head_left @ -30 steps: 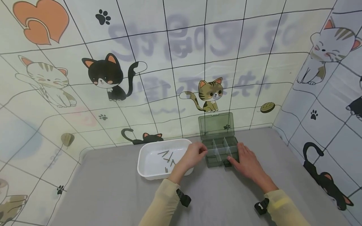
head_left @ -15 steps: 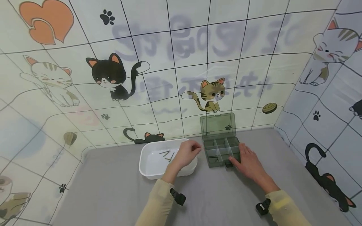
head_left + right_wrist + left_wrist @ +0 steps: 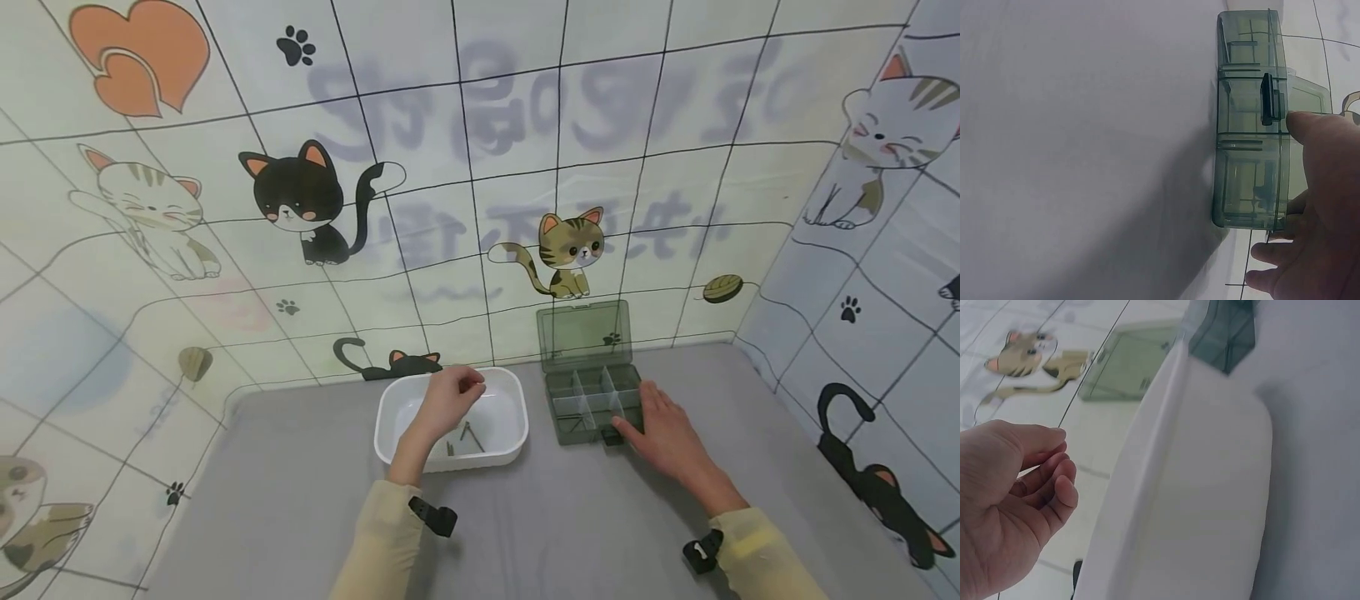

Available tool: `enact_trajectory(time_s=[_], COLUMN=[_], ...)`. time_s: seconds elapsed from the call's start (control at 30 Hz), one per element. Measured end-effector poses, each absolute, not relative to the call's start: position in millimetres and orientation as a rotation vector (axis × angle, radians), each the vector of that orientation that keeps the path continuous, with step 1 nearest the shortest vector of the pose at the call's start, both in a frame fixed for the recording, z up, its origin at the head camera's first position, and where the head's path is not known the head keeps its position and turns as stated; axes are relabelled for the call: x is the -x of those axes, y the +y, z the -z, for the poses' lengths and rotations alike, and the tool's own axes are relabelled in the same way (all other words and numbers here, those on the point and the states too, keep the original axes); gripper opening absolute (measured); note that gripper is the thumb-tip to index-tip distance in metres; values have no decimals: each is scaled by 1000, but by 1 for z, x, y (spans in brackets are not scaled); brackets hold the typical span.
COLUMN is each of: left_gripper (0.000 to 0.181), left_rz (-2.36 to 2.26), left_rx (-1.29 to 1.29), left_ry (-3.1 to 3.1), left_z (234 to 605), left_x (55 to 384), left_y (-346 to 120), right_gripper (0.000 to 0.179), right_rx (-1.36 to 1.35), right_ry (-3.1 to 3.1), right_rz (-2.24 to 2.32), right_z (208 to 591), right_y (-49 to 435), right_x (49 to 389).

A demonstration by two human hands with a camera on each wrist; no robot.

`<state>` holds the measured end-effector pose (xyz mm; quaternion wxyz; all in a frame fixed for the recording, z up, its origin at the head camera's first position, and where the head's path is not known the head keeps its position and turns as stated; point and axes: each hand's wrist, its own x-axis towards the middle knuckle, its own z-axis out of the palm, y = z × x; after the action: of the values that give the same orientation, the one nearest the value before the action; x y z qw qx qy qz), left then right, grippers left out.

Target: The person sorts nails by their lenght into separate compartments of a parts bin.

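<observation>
A white tray (image 3: 506, 446) holds several thin, screw-like metal pieces (image 3: 471, 435); others are hidden behind my left hand (image 3: 442, 404). That hand hovers over the tray, fingers loosely bent and thumb tip near the index finger. Nothing shows between its fingers (image 3: 1065, 487) in the left wrist view. To the right stands a green see-through compartment box (image 3: 596, 406), lid (image 3: 585, 336) raised, with a few thin pieces in its front left compartment. My right hand (image 3: 667, 437) rests at its front right corner, thumb on the front rim near the latch (image 3: 1267, 99), fairly straight fingers along the right side.
Both containers stand on a grey cloth-covered table (image 3: 555, 525), close to the back wall sheet (image 3: 420, 275) printed with cats and grid lines. The raised lid stands close to that sheet. Another printed sheet (image 3: 862, 358) borders the table on the right.
My left hand has moved left from the compartment box's left edge to above the white tray. The right hand stays at the box. The view has shifted slightly.
</observation>
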<state>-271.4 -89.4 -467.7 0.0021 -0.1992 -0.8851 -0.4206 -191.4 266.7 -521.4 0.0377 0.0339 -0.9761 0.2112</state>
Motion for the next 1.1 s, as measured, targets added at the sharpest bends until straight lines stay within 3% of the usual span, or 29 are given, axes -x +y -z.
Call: enact_trajectory(time_s=[1.1], left_gripper=[8], left_rz=[1304], left_rx=[422], left_ry=[-2964], left_z=[509], left_x=[276], left_y=[-141], right_gripper=[88], right_rx=[-117], right_ry=[-2972], right_rz=[-647], right_z=[525], right_y=[268], right_x=[192])
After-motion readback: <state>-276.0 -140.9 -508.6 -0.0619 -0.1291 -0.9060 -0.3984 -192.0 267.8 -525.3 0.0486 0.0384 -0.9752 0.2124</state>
